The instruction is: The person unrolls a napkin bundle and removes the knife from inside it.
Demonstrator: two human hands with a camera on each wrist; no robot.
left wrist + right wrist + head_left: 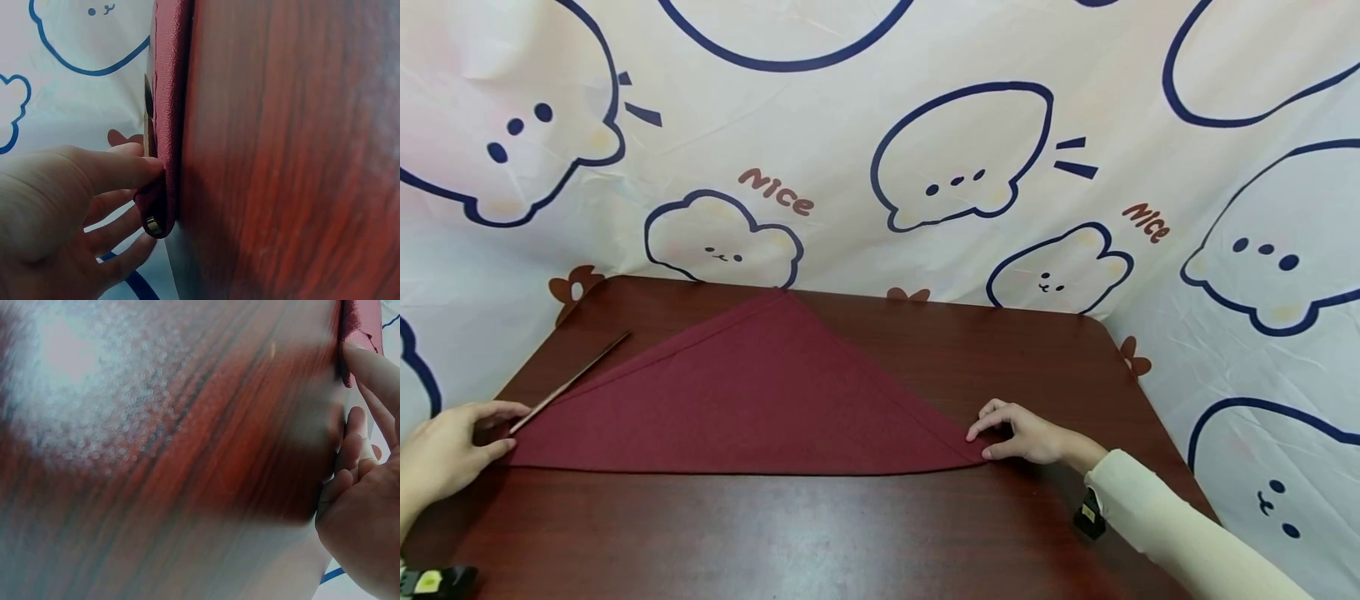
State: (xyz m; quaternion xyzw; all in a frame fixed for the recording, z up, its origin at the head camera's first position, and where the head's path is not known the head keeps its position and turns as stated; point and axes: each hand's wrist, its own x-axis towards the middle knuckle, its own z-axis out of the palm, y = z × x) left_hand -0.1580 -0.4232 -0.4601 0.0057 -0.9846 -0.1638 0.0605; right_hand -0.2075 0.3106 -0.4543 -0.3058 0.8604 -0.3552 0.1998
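Note:
A maroon cloth (745,400) lies folded into a wide triangle on the table, its long straight edge toward me and its peak at the back. At the left corner my left hand (452,450) pinches the cloth between thumb and fingers. A thin brown stick (576,375), like a chopstick, slants over that side, its near end between thumb and index finger. In the left wrist view a small gold-coloured bit (152,224) shows at the end of the folded corner. My right hand (1018,432) pinches the right corner, thumb in front.
The dark wooden table (760,533) has a glossy top that reflects light. A pale curtain (835,133) printed with blue cartoon outlines rises along its back and sides. A black strap device (1089,514) sits at my right wrist, another (437,582) at my left.

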